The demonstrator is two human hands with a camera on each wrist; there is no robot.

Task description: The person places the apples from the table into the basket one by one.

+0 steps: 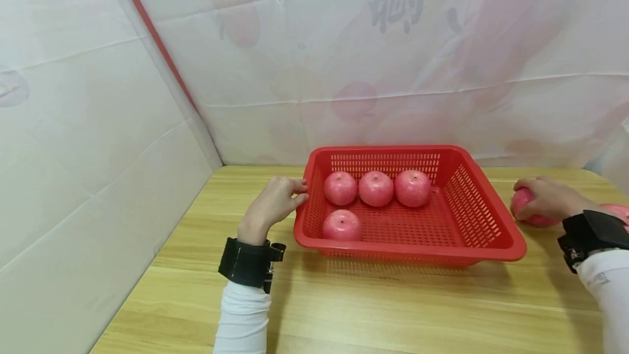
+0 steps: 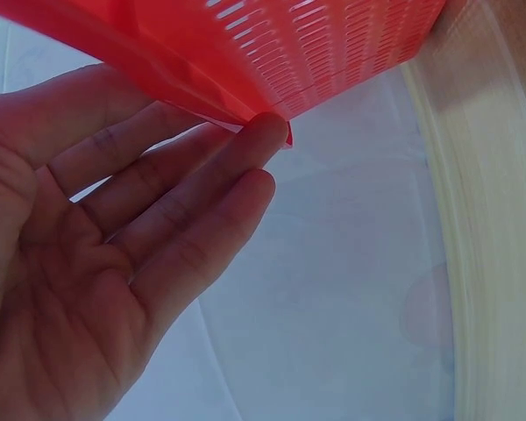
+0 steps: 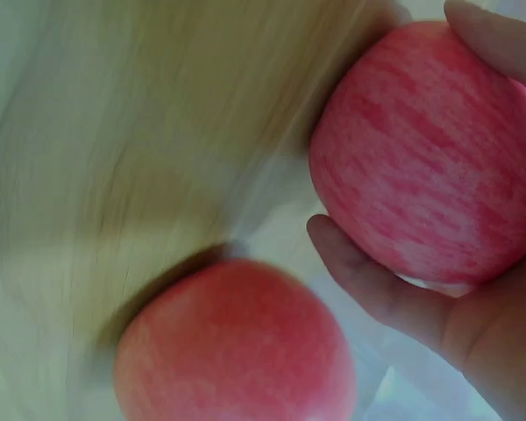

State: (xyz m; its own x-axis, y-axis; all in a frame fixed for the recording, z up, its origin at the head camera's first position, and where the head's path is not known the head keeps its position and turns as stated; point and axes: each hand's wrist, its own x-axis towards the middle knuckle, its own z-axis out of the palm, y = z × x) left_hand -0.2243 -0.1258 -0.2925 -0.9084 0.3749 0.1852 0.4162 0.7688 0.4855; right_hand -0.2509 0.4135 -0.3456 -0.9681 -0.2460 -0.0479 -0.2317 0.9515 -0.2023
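A red perforated plastic basket (image 1: 393, 253) stands on the wooden table, with several pink-red apples (image 1: 413, 188) inside. Three of these line its back side and one sits at the front left. My left hand (image 1: 276, 201) holds the basket's left rim; in the left wrist view, fingers (image 2: 202, 254) reach up to the rim from outside. Off to the basket's right, my right hand (image 1: 552, 199) grips another apple (image 3: 430, 158), thumb and fingers on opposite sides of it. Beside that one, a further apple (image 3: 237, 351) lies on the table in the right wrist view.
At the far right edge, a pinkish-red thing (image 1: 618, 211) is partly hidden by my right wrist. Pale printed sheeting (image 1: 295, 70) walls off the back and left of the table (image 1: 344, 310). Black straps (image 1: 245, 262) circle both wrists.
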